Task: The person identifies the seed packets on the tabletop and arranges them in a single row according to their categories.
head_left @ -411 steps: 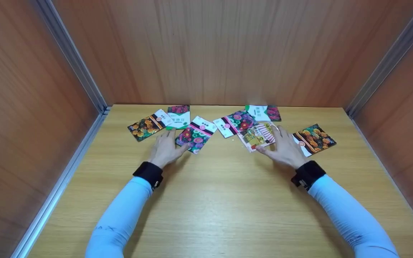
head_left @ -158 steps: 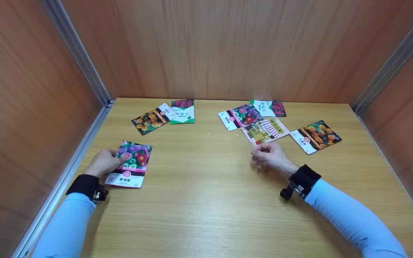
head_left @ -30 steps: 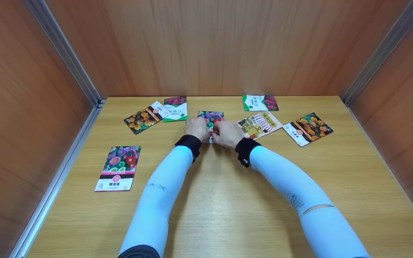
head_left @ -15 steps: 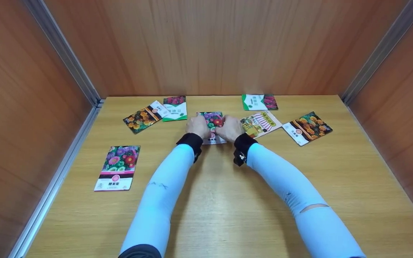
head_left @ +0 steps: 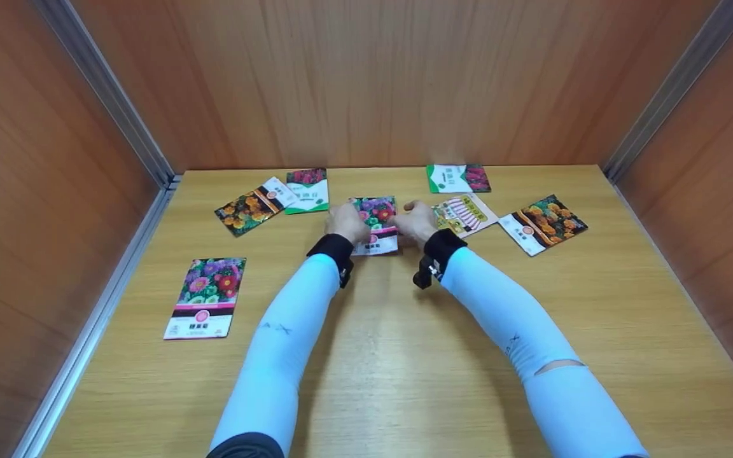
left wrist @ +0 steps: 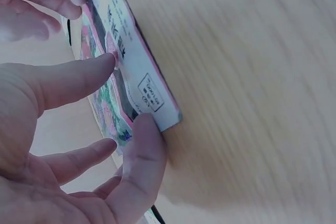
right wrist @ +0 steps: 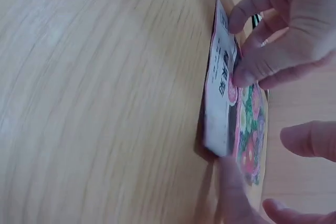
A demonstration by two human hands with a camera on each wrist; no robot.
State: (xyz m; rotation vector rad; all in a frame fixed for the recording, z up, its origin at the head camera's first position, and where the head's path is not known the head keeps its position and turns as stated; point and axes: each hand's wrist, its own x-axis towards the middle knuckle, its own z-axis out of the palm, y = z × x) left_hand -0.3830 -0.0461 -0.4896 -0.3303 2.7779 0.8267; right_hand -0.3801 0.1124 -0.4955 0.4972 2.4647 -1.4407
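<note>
A flower seed packet [head_left: 377, 219] with a purple and red bloom picture, a pink stripe and a white end lies at the table's middle, between both hands. My left hand [head_left: 349, 224] holds its left edge, with the thumb [left wrist: 89, 77] on the printed face and a finger at the corner. Beside the right edge is my right hand [head_left: 416, 222], its fingers spread; one finger [right wrist: 233, 182] touches or nearly touches the packet's end. A matching flower seed packet [head_left: 206, 298] lies alone at the front left.
Orange-flower packets [head_left: 256, 207] lie at back left and right [head_left: 543, 224]. Green-and-white packets lie near the back wall, left [head_left: 307, 191] and right [head_left: 459, 179]. A yellow-and-pink packet [head_left: 465, 215] sits right of my right hand. Wooden walls close the back and sides.
The first flower packet went to the front left; the second came from the right cluster to the middle. Over the last half second, my right hand has loosened and shifted slightly right.
</note>
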